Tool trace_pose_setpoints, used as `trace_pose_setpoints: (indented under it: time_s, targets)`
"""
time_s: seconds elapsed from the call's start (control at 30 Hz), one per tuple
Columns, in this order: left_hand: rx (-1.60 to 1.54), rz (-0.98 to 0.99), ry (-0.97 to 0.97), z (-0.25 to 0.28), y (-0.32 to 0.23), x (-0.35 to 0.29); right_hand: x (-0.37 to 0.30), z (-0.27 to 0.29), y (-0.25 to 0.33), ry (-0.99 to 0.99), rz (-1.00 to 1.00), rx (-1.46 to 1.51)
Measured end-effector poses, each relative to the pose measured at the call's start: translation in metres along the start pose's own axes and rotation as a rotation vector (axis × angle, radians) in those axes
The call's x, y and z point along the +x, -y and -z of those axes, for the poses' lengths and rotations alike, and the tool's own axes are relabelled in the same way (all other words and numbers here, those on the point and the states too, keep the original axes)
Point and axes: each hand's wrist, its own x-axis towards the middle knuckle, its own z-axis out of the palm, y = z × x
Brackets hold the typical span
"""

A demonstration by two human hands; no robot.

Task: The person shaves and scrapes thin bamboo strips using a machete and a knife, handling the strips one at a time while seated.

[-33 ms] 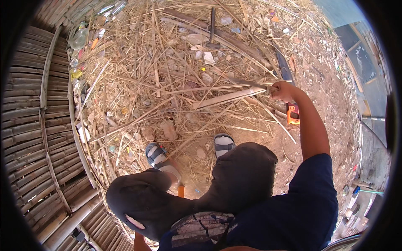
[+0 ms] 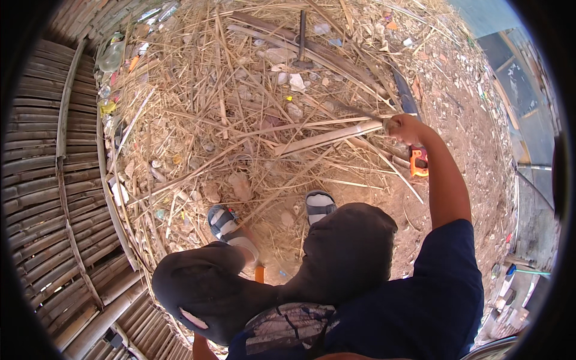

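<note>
My right hand (image 2: 406, 129) is closed in a fist at the end of my stretched-out right arm. From it a thin dark knife blade (image 2: 355, 110) points left, slightly blurred; the fingers hide its handle. Just below the blade a split bamboo strip (image 2: 324, 139) lies slanted over the litter, its right end close to my fist. Below the hand is a saw's orange handle (image 2: 418, 162). Only a bit of my left forearm (image 2: 203, 348) shows at the lower edge, and the left hand is out of sight.
A hammer (image 2: 302, 39) lies at the far middle, by a long dark plank (image 2: 270, 27). A long dark flat piece (image 2: 403, 87) lies beyond my right hand. Straw, stones and bamboo slivers cover the ground. A bamboo slat wall (image 2: 39, 156) stands left. An orange piece (image 2: 259, 274) shows between my legs.
The knife blade has tipped slightly upward in the picture, with its tip farther from the bamboo strip. My right hand has shifted a little; the rest looks nearly the same.
</note>
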Motion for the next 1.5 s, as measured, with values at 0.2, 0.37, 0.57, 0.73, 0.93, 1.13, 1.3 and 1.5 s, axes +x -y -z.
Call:
trace_pose_setpoints:
  time_s: [0.2, 0.37, 0.57, 0.73, 0.93, 1.13, 1.3, 1.5]
  targets:
    - [0.031, -0.019, 0.013, 0.002, -0.005, 0.0, 0.06, 0.025, -0.077, -0.597, -0.081, 0.049]
    - [0.042, -0.022, 0.011, 0.005, 0.0, -0.005, 0.085, 0.033, -0.106, -0.358, -0.313, 0.104]
    - [0.066, -0.018, 0.001, 0.008, 0.006, -0.016, 0.029, -0.071, -0.058, -0.603, 0.139, -0.106]
    - [0.079, -0.026, 0.009, 0.002, 0.006, -0.026, 0.007, -0.148, -0.025, -0.279, 0.395, -0.354]
    - [0.078, -0.05, -0.002, 0.006, 0.008, -0.035, 0.029, -0.167, -0.017, -0.386, 0.62, -0.562]
    - [0.085, -0.083, -0.009, 0.01, 0.005, -0.041, 0.067, -0.176, 0.004, -0.515, 0.605, -0.499]
    - [0.079, -0.092, -0.01, 0.018, 0.013, -0.041, 0.075, -0.181, -0.004, -0.532, 0.576, -0.652]
    - [0.101, -0.108, -0.007, 0.018, 0.022, -0.039, 0.098, -0.198, -0.006, -0.509, 0.563, -0.624]
